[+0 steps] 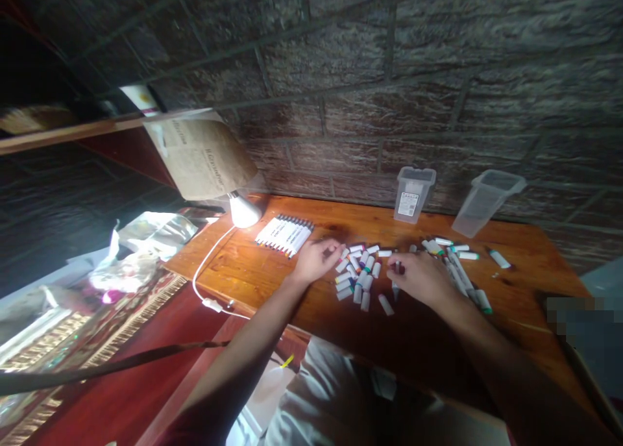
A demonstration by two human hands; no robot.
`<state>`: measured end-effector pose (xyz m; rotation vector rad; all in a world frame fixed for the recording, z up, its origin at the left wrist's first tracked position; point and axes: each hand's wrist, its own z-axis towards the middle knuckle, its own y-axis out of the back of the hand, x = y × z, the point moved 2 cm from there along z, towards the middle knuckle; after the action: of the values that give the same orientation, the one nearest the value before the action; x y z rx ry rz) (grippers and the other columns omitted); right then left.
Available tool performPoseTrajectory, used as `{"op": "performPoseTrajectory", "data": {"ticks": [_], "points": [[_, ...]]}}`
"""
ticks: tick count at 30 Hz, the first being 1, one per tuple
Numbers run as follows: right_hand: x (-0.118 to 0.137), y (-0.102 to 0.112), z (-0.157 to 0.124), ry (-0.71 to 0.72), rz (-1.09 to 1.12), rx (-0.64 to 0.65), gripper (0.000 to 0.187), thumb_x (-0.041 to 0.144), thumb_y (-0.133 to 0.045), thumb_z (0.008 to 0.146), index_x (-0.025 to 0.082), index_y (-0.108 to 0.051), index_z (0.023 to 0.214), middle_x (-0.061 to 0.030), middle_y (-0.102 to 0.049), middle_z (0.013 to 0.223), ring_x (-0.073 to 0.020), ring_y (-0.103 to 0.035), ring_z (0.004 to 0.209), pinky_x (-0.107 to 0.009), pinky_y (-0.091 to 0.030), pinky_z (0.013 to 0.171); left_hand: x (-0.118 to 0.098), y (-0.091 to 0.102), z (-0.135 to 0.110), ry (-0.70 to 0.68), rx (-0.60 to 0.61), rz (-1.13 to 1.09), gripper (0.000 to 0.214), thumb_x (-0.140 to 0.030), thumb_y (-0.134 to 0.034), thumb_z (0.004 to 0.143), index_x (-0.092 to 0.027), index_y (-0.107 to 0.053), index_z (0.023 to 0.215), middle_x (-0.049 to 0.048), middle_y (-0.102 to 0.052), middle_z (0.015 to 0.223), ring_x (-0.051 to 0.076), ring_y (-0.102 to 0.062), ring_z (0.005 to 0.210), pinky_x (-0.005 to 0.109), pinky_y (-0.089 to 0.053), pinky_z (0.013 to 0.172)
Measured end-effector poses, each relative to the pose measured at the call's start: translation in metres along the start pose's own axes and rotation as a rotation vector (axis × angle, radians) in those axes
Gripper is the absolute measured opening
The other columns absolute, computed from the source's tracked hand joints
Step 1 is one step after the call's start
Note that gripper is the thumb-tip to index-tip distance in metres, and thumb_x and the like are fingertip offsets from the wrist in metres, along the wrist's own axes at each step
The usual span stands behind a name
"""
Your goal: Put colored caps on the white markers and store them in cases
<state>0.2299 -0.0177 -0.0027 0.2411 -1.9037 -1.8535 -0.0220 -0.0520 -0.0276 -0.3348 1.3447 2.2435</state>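
Note:
My left hand [315, 260] is curled at the left edge of a loose pile of white marker caps [364, 278] with coloured ends. Its thumb and fingertips are drawn together; whatever they hold, if anything, is too small to make out. On the other side of the pile, my right hand [422, 276] is closed around a slim marker [395, 289], whose pale end points down towards the table. Left of my left hand lies a neat row of white markers [283, 234] with dark ends. More markers [457, 272] lie loosely beyond my right hand.
Two clear plastic containers, one labelled [407, 203] and one plain [479, 206], stand at the back by the brick wall. A lit lamp [244, 211] with a paper shade [207, 157] stands at left, its white cord [195, 278] hanging over the table edge. A single cap [500, 259] lies far right.

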Motion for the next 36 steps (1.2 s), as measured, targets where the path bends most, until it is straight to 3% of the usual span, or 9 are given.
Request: {"op": "performPoseTrajectory", "data": {"ticks": [3,7,11,25,36], "points": [[0.003,0.001,0.000,0.001,-0.020,-0.004,0.024,0.038,-0.053,0.088,0.031,-0.075,0.094,-0.0061,-0.078,0.088,-0.0260,-0.071,0.084,-0.033,-0.045,0.069,0.020,0.019,0.004,0.051,-0.094,0.073,0.027,-0.037,-0.055,0.094,-0.019,-0.074,0.088,0.0042,-0.074,0.077,0.016,-0.065,0.069,0.028,-0.051,0.071],[0.005,0.001,0.000,0.003,-0.003,0.009,0.023,0.039,-0.053,0.090,0.031,-0.074,0.094,-0.0053,-0.077,0.088,-0.0250,-0.071,0.084,-0.032,-0.045,0.070,0.051,0.045,0.003,0.108,-0.203,0.179,0.023,-0.036,-0.062,0.088,-0.018,-0.076,0.092,0.0130,-0.075,0.102,0.028,-0.066,0.099,0.044,-0.051,0.095],[0.005,0.001,-0.001,0.004,0.017,0.002,0.019,0.034,-0.055,0.087,0.030,-0.073,0.091,-0.0052,-0.078,0.087,-0.0252,-0.071,0.084,-0.032,-0.043,0.068,0.067,0.050,-0.003,0.138,-0.218,0.245,0.022,-0.037,-0.067,0.084,-0.021,-0.078,0.092,0.0135,-0.072,0.114,0.031,-0.063,0.113,0.049,-0.048,0.103],[-0.026,0.001,-0.003,0.095,0.491,-0.176,0.018,0.034,-0.059,0.081,0.024,-0.071,0.089,-0.0001,-0.070,0.070,-0.0171,-0.062,0.061,-0.028,-0.042,0.063,0.076,0.040,-0.006,0.210,-0.172,0.348,0.018,-0.029,-0.064,0.086,-0.019,-0.078,0.086,0.0132,-0.076,0.105,0.029,-0.069,0.103,0.046,-0.054,0.096],[-0.020,0.002,-0.003,0.150,0.786,-0.169,0.018,0.032,-0.058,0.084,0.021,-0.071,0.090,-0.0019,-0.073,0.080,-0.0174,-0.066,0.069,-0.029,-0.047,0.067,0.072,0.037,-0.003,0.234,-0.219,0.403,0.021,-0.036,-0.065,0.084,-0.019,-0.077,0.081,0.0144,-0.076,0.104,0.031,-0.069,0.096,0.046,-0.054,0.089]]}}
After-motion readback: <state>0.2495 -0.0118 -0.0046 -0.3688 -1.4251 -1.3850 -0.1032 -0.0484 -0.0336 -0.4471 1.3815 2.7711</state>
